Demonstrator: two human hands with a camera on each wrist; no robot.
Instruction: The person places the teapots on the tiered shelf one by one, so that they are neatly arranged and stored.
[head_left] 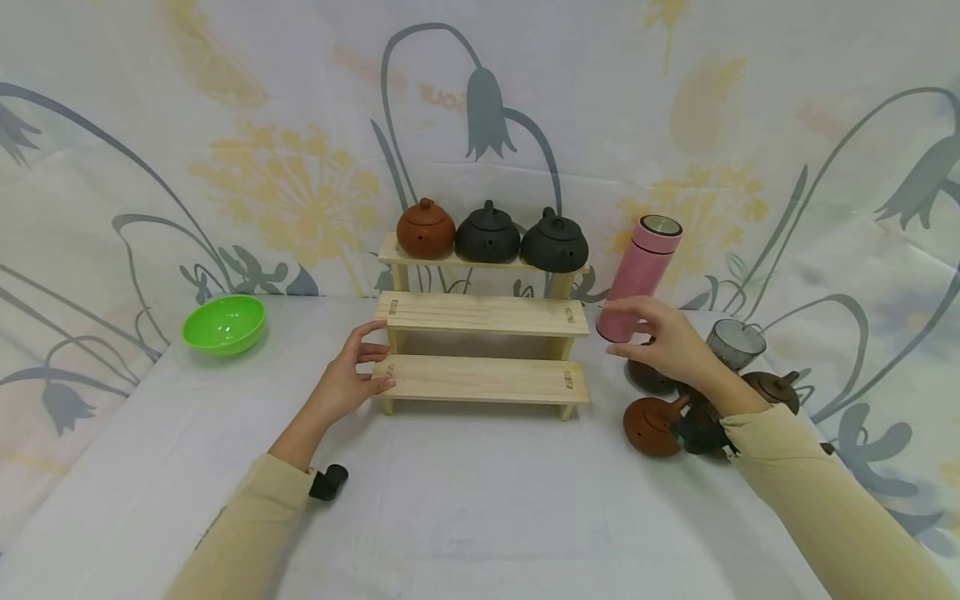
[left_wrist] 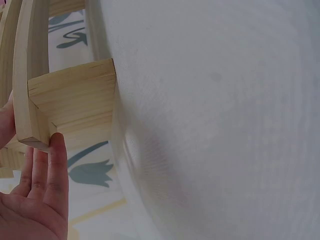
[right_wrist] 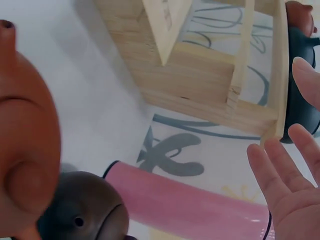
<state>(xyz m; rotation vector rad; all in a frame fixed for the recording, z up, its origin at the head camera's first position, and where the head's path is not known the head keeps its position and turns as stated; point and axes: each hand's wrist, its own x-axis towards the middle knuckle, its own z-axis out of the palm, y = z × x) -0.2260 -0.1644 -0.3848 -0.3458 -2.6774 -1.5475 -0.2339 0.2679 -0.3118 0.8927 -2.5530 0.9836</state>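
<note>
A light wooden three-tier stand (head_left: pixel 480 379) stands in the middle of the table. My left hand (head_left: pixel 348 375) holds the left end of its lowest board (left_wrist: pixel 31 100), with the fingertips touching the board's end. On the top board sit a reddish-brown teapot (head_left: pixel 425 229), a dark teapot (head_left: pixel 487 236) and a black teapot (head_left: pixel 555 243) at the right end. To the stand's right, my right hand (head_left: pixel 663 342) hovers before a pink thermos (head_left: pixel 643 267). Its fingers (right_wrist: pixel 280 160) are spread from the thumb and nothing lies between them.
Right of the stand, partly behind my right arm, an orange-brown teapot (head_left: pixel 651 425), a dark brown teapot (head_left: pixel 772 387) and others crowd together. Behind them is a clear glass cup (head_left: pixel 737 343). A green bowl (head_left: pixel 225 325) sits at the far left. A patterned cloth hangs behind the table.
</note>
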